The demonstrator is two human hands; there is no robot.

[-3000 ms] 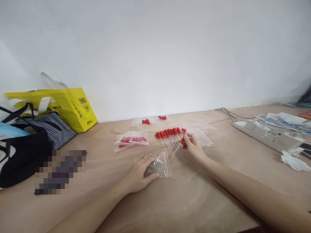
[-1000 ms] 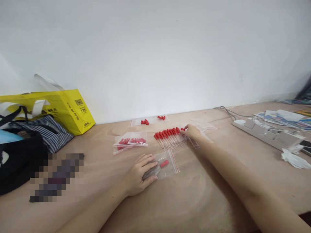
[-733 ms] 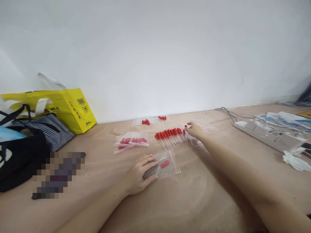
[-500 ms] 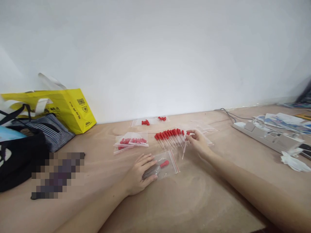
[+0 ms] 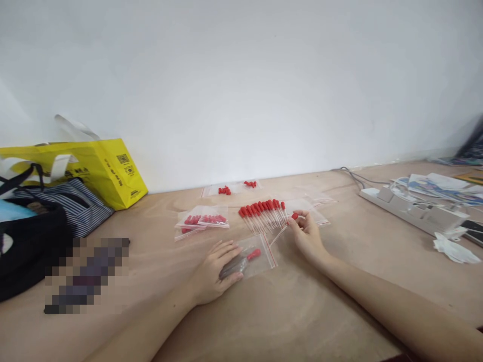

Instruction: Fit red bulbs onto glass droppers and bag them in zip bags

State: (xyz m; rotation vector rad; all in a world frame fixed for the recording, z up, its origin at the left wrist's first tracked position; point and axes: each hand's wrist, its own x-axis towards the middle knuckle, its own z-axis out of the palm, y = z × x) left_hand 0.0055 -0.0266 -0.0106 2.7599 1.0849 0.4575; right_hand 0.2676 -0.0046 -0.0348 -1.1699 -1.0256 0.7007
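Observation:
My left hand (image 5: pixel 221 271) lies with fingers spread on a clear zip bag (image 5: pixel 260 261), which has a red-capped dropper (image 5: pixel 254 254) inside. Between thumb and fingers, my right hand (image 5: pixel 306 234) pinches another red-capped dropper (image 5: pixel 279 235) by its bulb; the thin clear tube slants down-left, its tip near the bag's red-striped edge. Beyond the bag, several red-capped droppers (image 5: pixel 263 213) lie side by side in a fanned row, bulbs toward the wall. To their left are overlapping clear bags (image 5: pixel 202 221) with red pieces in them.
Farther back lie more clear bags with red pieces (image 5: pixel 225 190). A yellow bag (image 5: pixel 124 176), a striped pouch (image 5: pixel 81 203) and a black bag (image 5: pixel 33 251) occupy the left. At right are a white power strip (image 5: pixel 403 213), papers (image 5: pixel 433 188) and a crumpled white tissue (image 5: pixel 456 249).
My right hand has turned and drawn slightly nearer, away from the row. The dropper in it has gone from nearly upright to slanting toward the bag. My left hand stays on the bag.

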